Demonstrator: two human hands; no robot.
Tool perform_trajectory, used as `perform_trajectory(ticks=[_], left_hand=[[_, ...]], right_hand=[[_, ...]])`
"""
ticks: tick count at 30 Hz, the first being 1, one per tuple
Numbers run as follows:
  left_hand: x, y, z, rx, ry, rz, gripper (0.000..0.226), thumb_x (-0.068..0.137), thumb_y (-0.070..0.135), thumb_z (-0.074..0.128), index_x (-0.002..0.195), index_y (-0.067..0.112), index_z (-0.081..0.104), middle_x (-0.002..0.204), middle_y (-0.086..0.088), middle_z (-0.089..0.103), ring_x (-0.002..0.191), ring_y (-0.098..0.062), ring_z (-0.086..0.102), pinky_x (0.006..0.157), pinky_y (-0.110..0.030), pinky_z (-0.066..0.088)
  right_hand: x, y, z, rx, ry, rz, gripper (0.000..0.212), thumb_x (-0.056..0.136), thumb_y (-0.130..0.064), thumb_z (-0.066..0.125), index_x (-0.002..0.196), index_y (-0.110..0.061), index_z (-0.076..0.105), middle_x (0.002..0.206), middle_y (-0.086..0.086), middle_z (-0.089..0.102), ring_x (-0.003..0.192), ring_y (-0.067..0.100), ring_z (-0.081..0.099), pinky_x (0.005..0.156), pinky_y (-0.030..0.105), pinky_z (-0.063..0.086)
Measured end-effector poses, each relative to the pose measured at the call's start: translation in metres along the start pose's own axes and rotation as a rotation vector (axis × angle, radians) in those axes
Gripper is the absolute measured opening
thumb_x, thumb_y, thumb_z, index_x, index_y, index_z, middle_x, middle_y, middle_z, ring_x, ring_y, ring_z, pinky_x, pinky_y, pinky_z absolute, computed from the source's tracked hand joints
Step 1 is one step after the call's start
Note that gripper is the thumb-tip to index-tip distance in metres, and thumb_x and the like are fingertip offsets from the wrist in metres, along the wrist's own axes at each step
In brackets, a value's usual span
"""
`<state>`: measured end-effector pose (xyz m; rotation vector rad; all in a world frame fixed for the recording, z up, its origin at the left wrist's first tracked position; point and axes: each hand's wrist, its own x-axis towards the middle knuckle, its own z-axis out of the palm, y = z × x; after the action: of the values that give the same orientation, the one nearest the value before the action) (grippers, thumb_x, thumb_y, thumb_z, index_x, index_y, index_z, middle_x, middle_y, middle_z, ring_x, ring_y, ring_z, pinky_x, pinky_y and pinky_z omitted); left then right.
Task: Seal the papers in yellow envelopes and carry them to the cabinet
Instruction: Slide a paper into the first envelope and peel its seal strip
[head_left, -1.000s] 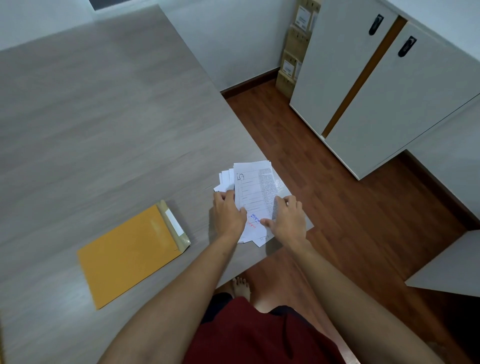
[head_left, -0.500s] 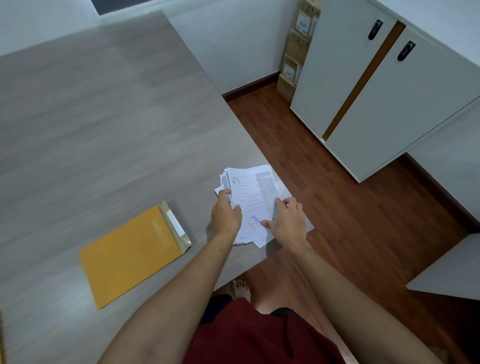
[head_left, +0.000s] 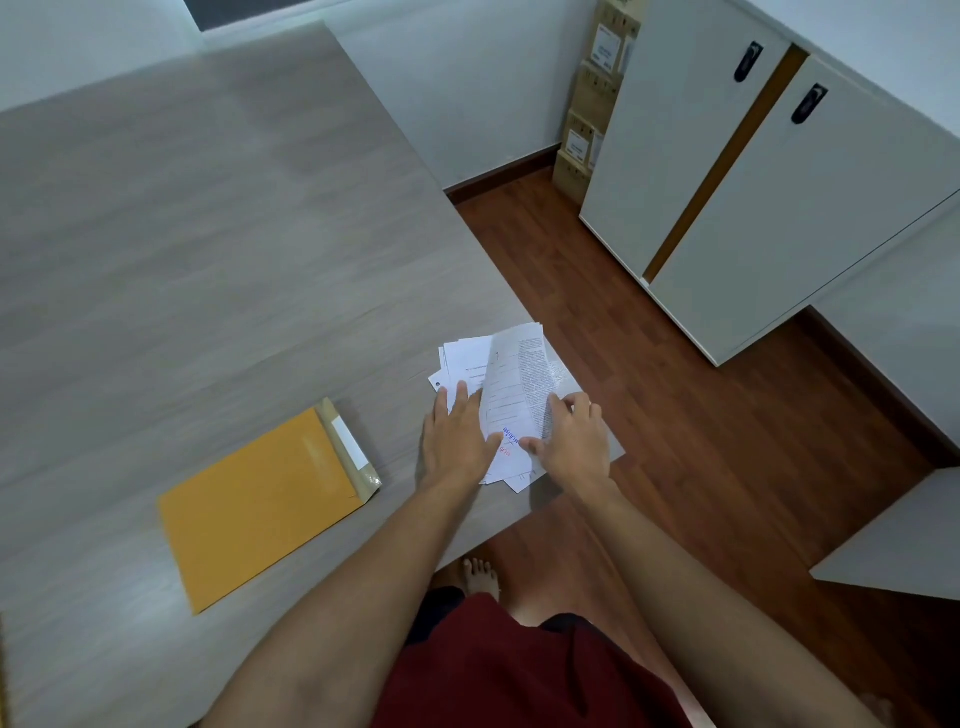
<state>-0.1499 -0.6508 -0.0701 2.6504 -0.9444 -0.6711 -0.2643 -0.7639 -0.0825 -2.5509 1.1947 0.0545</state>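
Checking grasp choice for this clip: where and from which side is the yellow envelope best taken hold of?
Judging by its pose, grip the yellow envelope at its open flap end, coming from the papers' side. It lies flat on the table, so sliding fingers under the raised flap is probably easiest. The left hand, nearest it, presses on the papers.

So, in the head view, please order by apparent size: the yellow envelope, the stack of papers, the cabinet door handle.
1. yellow envelope
2. stack of papers, partly hidden by both hands
3. cabinet door handle, though it is farther away
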Motion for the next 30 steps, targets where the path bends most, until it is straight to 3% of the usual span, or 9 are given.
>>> perform_trajectory(ticks=[2, 5, 11, 14, 18, 21, 24, 28, 30], left_hand=[[0.001, 0.001, 0.0, 0.06, -0.021, 0.013, 0.075, 0.095, 0.047, 0.057, 0.156, 0.024, 0.019, 0.165, -0.004, 0.015, 0.152, -0.028, 0.006, 0.121, -0.044, 0.016], [0.005, 0.004, 0.001, -0.013, -0.01, 0.011, 0.074, 0.092, 0.04, 0.062, 0.153, 0.02, 0.025, 0.156, -0.005, 0.033, 0.146, -0.029, 0.025, 0.116, -0.043, 0.029], [0.004, 0.008, 0.001, -0.387, 0.057, -0.013, 0.039, 0.085, 0.02, 0.066, 0.123, 0.023, 0.059, 0.116, -0.005, 0.067, 0.099, -0.024, 0.062, 0.068, -0.028, 0.048], [0.0, 0.01, -0.003, -0.582, 0.143, -0.131, 0.039, 0.081, 0.018, 0.065, 0.113, 0.039, 0.059, 0.112, 0.008, 0.058, 0.091, -0.014, 0.061, 0.07, -0.032, 0.056], [0.0, 0.026, -0.009, -0.745, 0.332, -0.288, 0.054, 0.076, 0.009, 0.08, 0.119, 0.029, 0.054, 0.117, 0.008, 0.035, 0.097, -0.011, 0.052, 0.052, -0.005, 0.04], [0.002, 0.034, -0.013, -0.82, 0.354, -0.38, 0.071, 0.075, 0.007, 0.083, 0.132, 0.024, 0.045, 0.126, 0.002, 0.036, 0.102, -0.007, 0.045, 0.06, -0.005, 0.042], [0.005, 0.032, -0.017, -0.851, 0.211, -0.391, 0.075, 0.08, 0.017, 0.079, 0.143, 0.022, 0.038, 0.122, 0.004, 0.058, 0.098, -0.008, 0.059, 0.07, -0.014, 0.049], [0.012, 0.034, -0.017, -0.747, 0.042, -0.33, 0.035, 0.091, 0.011, 0.06, 0.126, 0.013, 0.062, 0.119, -0.007, 0.069, 0.104, -0.027, 0.066, 0.076, -0.027, 0.051], [0.015, 0.035, -0.017, -0.742, 0.032, -0.334, 0.034, 0.093, 0.006, 0.053, 0.126, 0.011, 0.063, 0.123, -0.01, 0.067, 0.11, -0.031, 0.063, 0.083, -0.029, 0.052]], right_hand=[[0.0, 0.0, 0.0, -0.003, 0.001, -0.003, 0.069, 0.077, -0.056, 0.071, 0.127, -0.016, 0.048, 0.128, 0.006, 0.046, 0.114, 0.023, 0.042, 0.094, 0.032, 0.042], [0.0, 0.0, 0.0, 0.006, 0.005, -0.01, 0.068, 0.077, -0.054, 0.072, 0.127, -0.015, 0.048, 0.128, 0.007, 0.047, 0.114, 0.024, 0.043, 0.095, 0.033, 0.042], [-0.002, -0.001, -0.002, 0.01, 0.01, -0.019, 0.066, 0.078, -0.052, 0.072, 0.127, -0.015, 0.048, 0.127, 0.008, 0.048, 0.115, 0.024, 0.043, 0.095, 0.033, 0.043], [-0.002, 0.0, -0.003, 0.01, 0.004, -0.022, 0.067, 0.078, -0.053, 0.072, 0.128, -0.015, 0.048, 0.127, 0.008, 0.047, 0.115, 0.024, 0.042, 0.095, 0.033, 0.042], [-0.002, 0.0, -0.002, -0.004, 0.004, -0.027, 0.068, 0.079, -0.053, 0.07, 0.13, -0.014, 0.046, 0.128, 0.008, 0.047, 0.116, 0.024, 0.042, 0.097, 0.033, 0.041], [-0.002, 0.0, -0.002, 0.005, -0.001, -0.019, 0.069, 0.08, -0.054, 0.07, 0.13, -0.014, 0.046, 0.13, 0.007, 0.046, 0.117, 0.023, 0.041, 0.098, 0.033, 0.041], [-0.002, 0.0, 0.0, 0.012, 0.008, -0.012, 0.069, 0.078, -0.054, 0.071, 0.129, -0.015, 0.046, 0.129, 0.007, 0.047, 0.116, 0.023, 0.042, 0.097, 0.034, 0.042], [-0.001, 0.0, 0.002, 0.023, 0.009, -0.006, 0.069, 0.077, -0.055, 0.072, 0.129, -0.016, 0.047, 0.128, 0.006, 0.047, 0.116, 0.023, 0.042, 0.095, 0.033, 0.042], [0.001, 0.0, 0.0, 0.039, -0.004, 0.015, 0.07, 0.075, -0.054, 0.074, 0.128, -0.018, 0.048, 0.128, 0.005, 0.047, 0.117, 0.022, 0.041, 0.094, 0.034, 0.044]])
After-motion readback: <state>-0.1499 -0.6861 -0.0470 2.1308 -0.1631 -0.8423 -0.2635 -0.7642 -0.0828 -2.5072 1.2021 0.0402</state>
